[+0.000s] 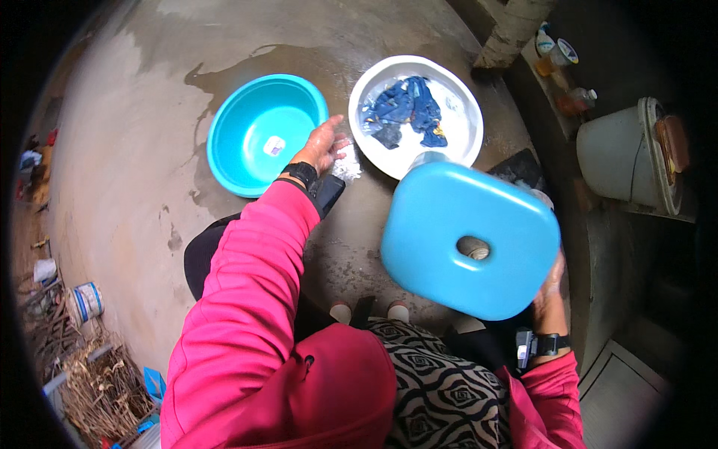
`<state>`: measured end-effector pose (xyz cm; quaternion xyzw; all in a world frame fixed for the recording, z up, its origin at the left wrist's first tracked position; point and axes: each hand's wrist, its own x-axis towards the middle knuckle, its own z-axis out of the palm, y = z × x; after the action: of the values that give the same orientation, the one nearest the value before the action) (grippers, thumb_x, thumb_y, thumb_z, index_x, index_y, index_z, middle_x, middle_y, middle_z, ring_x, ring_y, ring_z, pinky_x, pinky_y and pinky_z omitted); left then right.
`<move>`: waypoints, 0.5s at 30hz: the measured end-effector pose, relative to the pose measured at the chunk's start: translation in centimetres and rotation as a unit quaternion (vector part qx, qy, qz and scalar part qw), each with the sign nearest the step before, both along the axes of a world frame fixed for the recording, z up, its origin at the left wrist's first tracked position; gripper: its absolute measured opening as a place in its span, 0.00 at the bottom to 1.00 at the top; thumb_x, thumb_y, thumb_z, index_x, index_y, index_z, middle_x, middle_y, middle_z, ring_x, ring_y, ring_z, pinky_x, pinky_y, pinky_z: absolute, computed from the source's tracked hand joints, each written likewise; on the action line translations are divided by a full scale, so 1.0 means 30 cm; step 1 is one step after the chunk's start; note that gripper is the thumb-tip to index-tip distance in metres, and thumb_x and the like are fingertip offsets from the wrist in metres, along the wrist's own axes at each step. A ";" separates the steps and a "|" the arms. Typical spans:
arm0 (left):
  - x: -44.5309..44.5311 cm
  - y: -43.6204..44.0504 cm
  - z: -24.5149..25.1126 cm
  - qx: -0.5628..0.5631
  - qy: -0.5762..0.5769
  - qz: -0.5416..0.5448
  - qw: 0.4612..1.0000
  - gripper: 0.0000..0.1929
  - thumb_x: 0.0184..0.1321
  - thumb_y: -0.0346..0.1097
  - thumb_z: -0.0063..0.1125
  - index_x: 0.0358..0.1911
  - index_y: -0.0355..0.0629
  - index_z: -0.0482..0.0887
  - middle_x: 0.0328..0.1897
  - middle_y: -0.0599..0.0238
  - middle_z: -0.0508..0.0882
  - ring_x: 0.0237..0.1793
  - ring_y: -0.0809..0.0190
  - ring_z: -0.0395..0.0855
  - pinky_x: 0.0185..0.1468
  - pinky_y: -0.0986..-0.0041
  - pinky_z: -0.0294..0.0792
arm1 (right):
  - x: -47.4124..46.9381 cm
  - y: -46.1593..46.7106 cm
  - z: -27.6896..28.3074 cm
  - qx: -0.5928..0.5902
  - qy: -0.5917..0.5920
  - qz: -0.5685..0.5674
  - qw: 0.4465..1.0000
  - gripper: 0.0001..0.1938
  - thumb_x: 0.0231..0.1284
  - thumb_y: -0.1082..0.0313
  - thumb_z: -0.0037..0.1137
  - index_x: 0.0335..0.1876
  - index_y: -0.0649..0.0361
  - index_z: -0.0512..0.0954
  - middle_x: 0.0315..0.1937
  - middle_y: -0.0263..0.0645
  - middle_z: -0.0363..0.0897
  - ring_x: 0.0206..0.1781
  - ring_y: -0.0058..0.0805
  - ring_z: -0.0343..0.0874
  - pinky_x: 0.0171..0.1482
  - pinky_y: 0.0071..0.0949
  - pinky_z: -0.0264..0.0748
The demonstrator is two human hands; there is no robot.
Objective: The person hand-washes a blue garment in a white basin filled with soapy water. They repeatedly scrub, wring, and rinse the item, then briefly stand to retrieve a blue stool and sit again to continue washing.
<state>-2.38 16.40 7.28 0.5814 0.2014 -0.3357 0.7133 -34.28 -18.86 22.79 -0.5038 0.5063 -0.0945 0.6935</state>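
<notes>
My right hand (pixel 548 286) grips the side of a blue plastic stool (pixel 432 224), its seat with an oval hole turned towards me; most of the fingers are hidden behind it. Near the rim of a turquoise plastic basin (pixel 224 163), my left hand (pixel 325 146) is stretched out with its fingers apart and holds nothing. That basin holds no water that I can make out. To its right stands a white basin (pixel 474 120) with wet dark blue cloth (pixel 406 106) inside. White foam or powder (pixel 348 164) lies on the wet floor between the basins.
A lidded white bucket (pixel 617 160) stands at the right, below a ledge with a bottle (pixel 580 98) and cups. A post (pixel 513 36) rises at the upper right. Dry stalks (pixel 106 387) and a small white-and-blue bucket (pixel 87 302) are at the lower left.
</notes>
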 end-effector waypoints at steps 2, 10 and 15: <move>-0.076 0.060 0.054 0.028 0.025 -0.044 0.998 0.39 0.60 0.54 0.54 0.67 0.38 0.52 0.54 0.50 0.74 0.45 0.55 0.78 0.45 0.56 0.73 | -0.009 0.083 -0.040 0.079 -0.011 0.047 0.996 0.24 0.68 0.46 0.38 0.54 0.60 0.71 0.45 0.45 0.75 0.45 0.38 0.76 0.43 0.38 0.79; -0.468 0.200 0.176 0.074 0.114 -0.238 0.962 0.39 0.58 0.67 0.46 0.63 0.41 0.64 0.56 0.55 0.72 0.46 0.57 0.74 0.50 0.48 0.67 | -0.015 0.318 -0.284 0.161 -0.011 0.154 0.975 0.30 0.70 0.42 0.28 0.59 0.63 0.69 0.56 0.53 0.72 0.56 0.45 0.73 0.61 0.45 0.68; -0.548 0.226 0.180 0.082 0.001 -0.251 0.964 0.37 0.57 0.64 0.50 0.62 0.43 0.67 0.64 0.56 0.67 0.61 0.55 0.62 0.59 0.46 0.57 | 0.004 0.458 -0.440 0.177 -0.014 0.092 0.980 0.33 0.69 0.40 0.24 0.62 0.61 0.67 0.62 0.50 0.67 0.61 0.49 0.68 0.66 0.47 0.61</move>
<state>-18.81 23.18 12.67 0.6696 0.0765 -0.4869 0.5556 -34.16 -5.11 9.58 -0.4165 0.4562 0.0536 0.7845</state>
